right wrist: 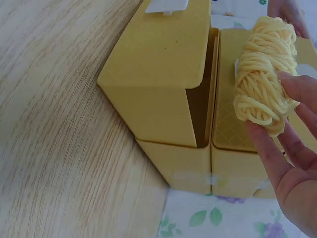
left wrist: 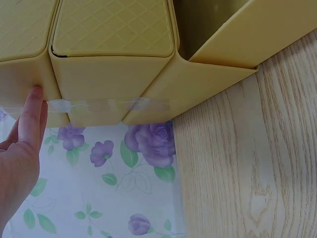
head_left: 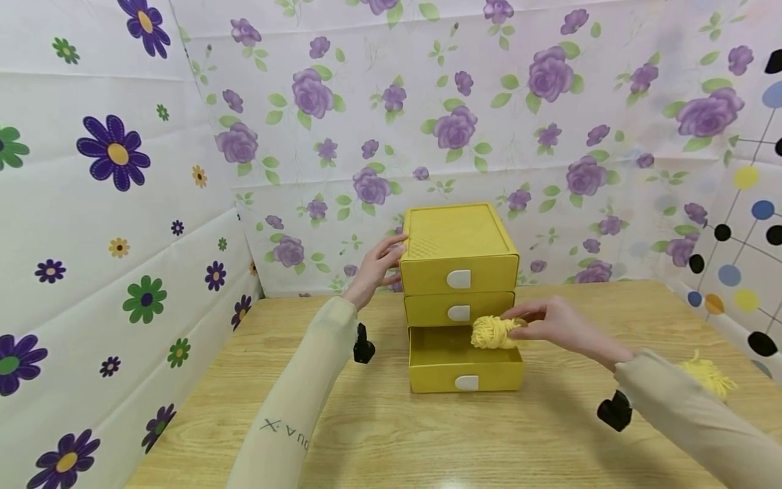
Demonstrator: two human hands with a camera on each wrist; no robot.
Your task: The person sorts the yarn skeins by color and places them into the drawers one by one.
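Observation:
A yellow three-drawer box (head_left: 461, 234) stands on the table, its bottom drawer (head_left: 436, 377) pulled out and the upper two closed. My right hand (head_left: 565, 329) pinches a small bundle of yellow yarn (head_left: 491, 333) between thumb and fingers, above the right part of that drawer. In the right wrist view the wound yarn (right wrist: 265, 74) shows its strands clearly. My left hand (head_left: 375, 267) rests its fingers against the left side of the box near the top. The left wrist view shows a straight fingertip of the left hand (left wrist: 22, 148) touching the box's side wall.
More yellow yarn (head_left: 709, 375) lies on the wooden table (head_left: 366, 435) at the right, partly behind the right sleeve. Flower-patterned sheets (head_left: 391, 136) hang behind and at the left; a dotted sheet (head_left: 754, 224) hangs at the right.

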